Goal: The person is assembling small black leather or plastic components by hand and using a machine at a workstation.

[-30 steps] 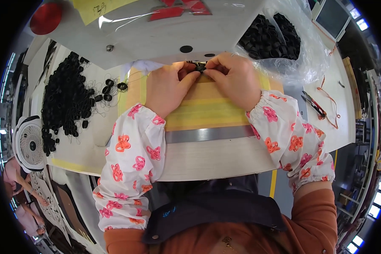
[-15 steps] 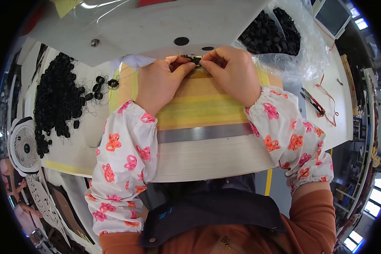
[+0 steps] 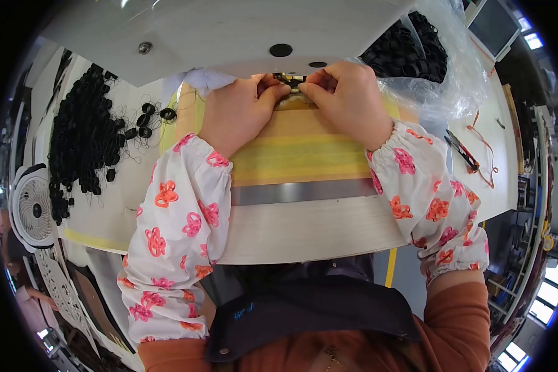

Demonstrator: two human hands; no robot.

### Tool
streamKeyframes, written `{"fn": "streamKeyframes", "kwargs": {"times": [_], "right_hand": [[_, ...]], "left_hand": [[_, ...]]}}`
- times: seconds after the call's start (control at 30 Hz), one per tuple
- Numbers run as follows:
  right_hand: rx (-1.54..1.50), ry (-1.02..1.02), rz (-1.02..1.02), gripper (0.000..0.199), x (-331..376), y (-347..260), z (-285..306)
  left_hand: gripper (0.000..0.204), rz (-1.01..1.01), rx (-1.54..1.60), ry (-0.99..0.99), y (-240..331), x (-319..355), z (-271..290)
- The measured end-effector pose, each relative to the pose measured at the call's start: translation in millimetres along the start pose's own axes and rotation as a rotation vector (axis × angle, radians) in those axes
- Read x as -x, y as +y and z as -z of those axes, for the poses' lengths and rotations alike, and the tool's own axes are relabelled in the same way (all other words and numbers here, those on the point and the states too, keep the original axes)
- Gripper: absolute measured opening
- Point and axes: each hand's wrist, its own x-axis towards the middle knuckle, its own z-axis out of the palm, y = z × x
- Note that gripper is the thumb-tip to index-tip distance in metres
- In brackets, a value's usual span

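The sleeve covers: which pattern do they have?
The sleeve covers are white with pink and orange flowers, shown in the head view.

Floral sleeves (image 3: pixel 186 217) flank a passage over the near tabletop (image 3: pixel 291 229). Left hand (image 3: pixel 239 115) and right hand (image 3: pixel 350 99) crowd the sewing machine head (image 3: pixel 223 37); black rings (image 3: pixel 80 130) obstruct the left, a plastic bag (image 3: pixel 468 84) the far right.

Looks like a workshop or factory flr, prob. sewing: a big grey machine head (image 3: pixel 217 46) over the tabletop (image 3: pixel 304 230), w/ a pile of black loops (image 3: pixel 84 136) trailing thread & snips (image 3: pixel 462 152) nearby. Also metal shelving (image 3: pixel 513 288) at R, a yellow flr line (image 3: pixel 391 268) & another person (image 3: pixel 37 304) far L.
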Motion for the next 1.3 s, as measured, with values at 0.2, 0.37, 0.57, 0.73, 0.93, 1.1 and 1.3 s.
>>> {"fn": "streamKeyframes", "kwargs": {"times": [0.2, 0.37, 0.57, 0.73, 0.93, 1.1, 1.3], "right_hand": [[-0.046, -0.074, -0.123, 0.014, -3, -2, 4], [0.021, -0.129, -0.124, 0.016, -5, -7, 0], [-0.034, -0.072, -0.07, 0.017, -1, 5, 2], [0.04, -0.06, -0.045, 0.017, -8, 12, 5], [0.051, -0.091, -0.06, 0.018, -14, -2, -4], [0.088, -0.125, -0.024, 0.023, -1, 13, 0], [-0.234, -0.233, -0.183, 0.01, 9, 20, 4]], "left_hand": [[0.028, -0.026, 0.053, -0.001, -1, 0, 2], [0.026, 0.047, 0.066, -0.016, -5, 6, 6], [0.023, 0.004, 0.065, -0.009, -1, 2, 1], [0.026, 0.012, 0.098, -0.007, 5, -7, 0], [0.028, 0.071, 0.048, -0.042, -2, -4, 14], [0.023, -0.28, -0.104, 0.253, -21, 3, -11], [0.01, -0.455, -0.257, 0.045, 5, 43, -11]]}}
